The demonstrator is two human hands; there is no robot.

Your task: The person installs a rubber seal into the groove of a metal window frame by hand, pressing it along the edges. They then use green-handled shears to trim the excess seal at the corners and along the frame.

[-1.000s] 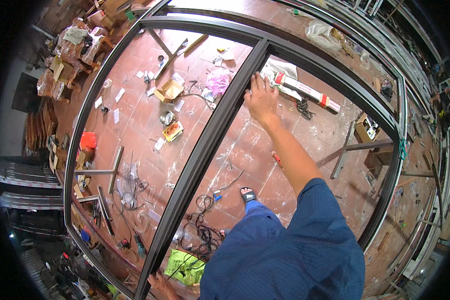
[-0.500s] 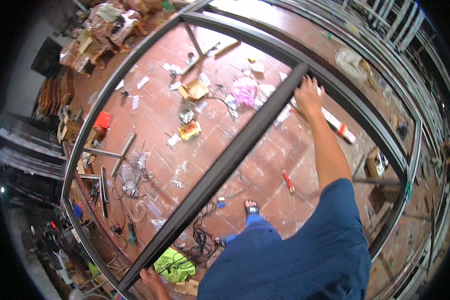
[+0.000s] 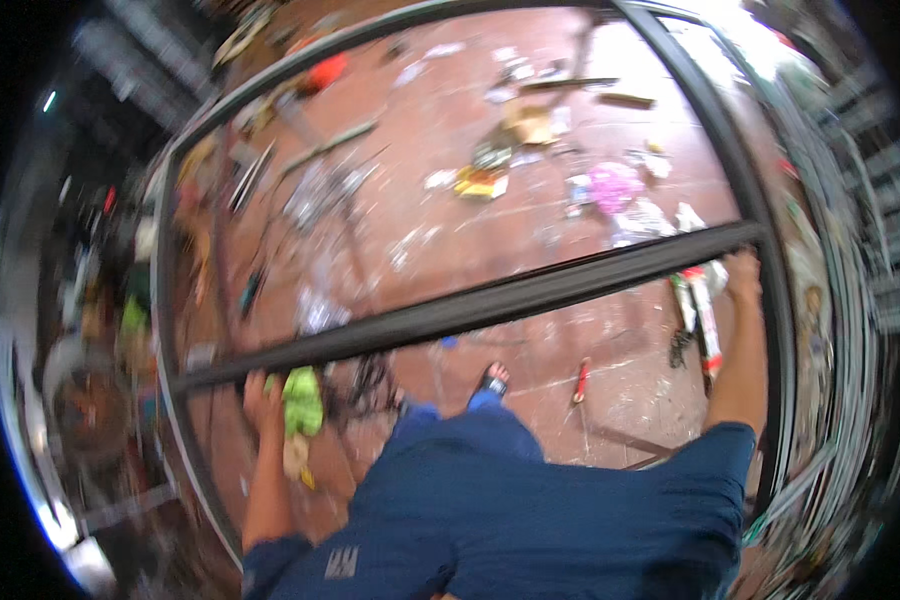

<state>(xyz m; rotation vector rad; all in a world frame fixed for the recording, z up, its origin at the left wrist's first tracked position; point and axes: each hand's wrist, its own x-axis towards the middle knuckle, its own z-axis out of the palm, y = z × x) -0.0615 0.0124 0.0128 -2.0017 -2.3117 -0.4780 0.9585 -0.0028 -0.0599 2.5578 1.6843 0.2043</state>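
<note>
A long dark metal bar (image 3: 490, 300) runs across a large dark metal frame (image 3: 730, 150) that lies over a red tiled floor. My right hand (image 3: 743, 270) grips the bar at its right end, where it meets the frame's side. My left hand (image 3: 262, 400) holds the bar's left end from below, close to the frame's other side. A bright green cloth or glove (image 3: 303, 398) lies on the floor right beside my left hand. The picture is blurred by motion.
Scattered on the floor under the frame are a red and white tube (image 3: 705, 320), a small red tool (image 3: 581, 380), a pink bundle (image 3: 612, 185), cardboard (image 3: 530, 125) and cables. My sandalled foot (image 3: 492, 380) stands inside the frame. More metal frames are stacked at the right.
The view has swung round, so the bar now lies nearly level across the picture. My left hand has come into full view at the bar's near end; my right hand stays on the far end.
</note>
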